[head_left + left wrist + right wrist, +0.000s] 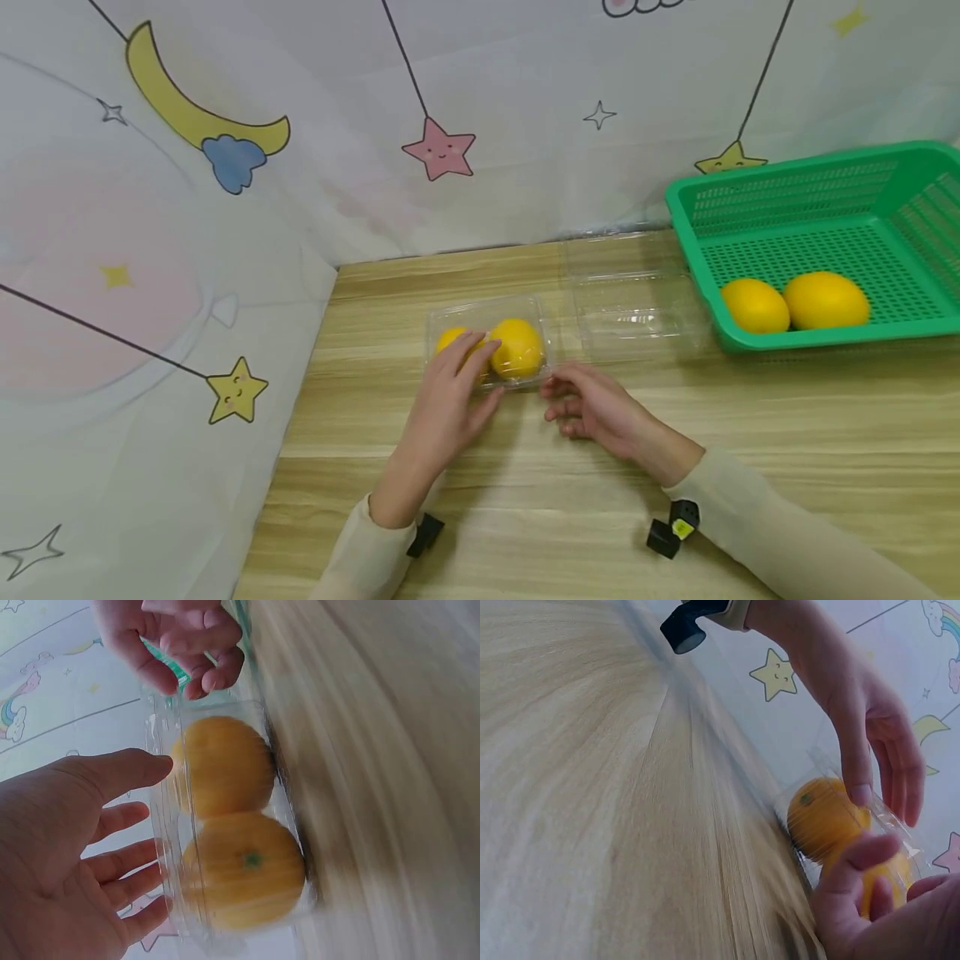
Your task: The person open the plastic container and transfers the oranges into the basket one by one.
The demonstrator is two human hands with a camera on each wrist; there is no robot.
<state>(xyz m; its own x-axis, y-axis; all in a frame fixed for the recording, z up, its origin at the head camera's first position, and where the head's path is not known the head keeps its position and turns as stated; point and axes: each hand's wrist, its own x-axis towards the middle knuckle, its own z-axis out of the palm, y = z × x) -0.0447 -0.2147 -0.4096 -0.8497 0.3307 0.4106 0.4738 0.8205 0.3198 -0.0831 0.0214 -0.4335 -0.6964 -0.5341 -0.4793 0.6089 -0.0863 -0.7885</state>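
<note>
A clear plastic clamshell box [483, 312] stands on the wooden table with its lid over two oranges. One orange [519, 350] shows plainly at the right; the other orange [448, 337] is partly hidden behind my left hand [446, 408]. That hand lies over the box, fingers fairly straight, with the fingertips at the lid. In the left wrist view, its thumb [135, 768] meets the lid's edge. Beside the box's near right corner is my right hand [603, 412], fingers loosely bent and nothing seen between them; whether a fingertip touches the corner I cannot tell.
Right of the box lies another clear plastic container [630, 321], with no fruit in it. A green plastic basket [810, 337] at the right back holds two more yellow-orange fruits [825, 300]. A printed cloth [525, 200] hangs behind and to the left of the table.
</note>
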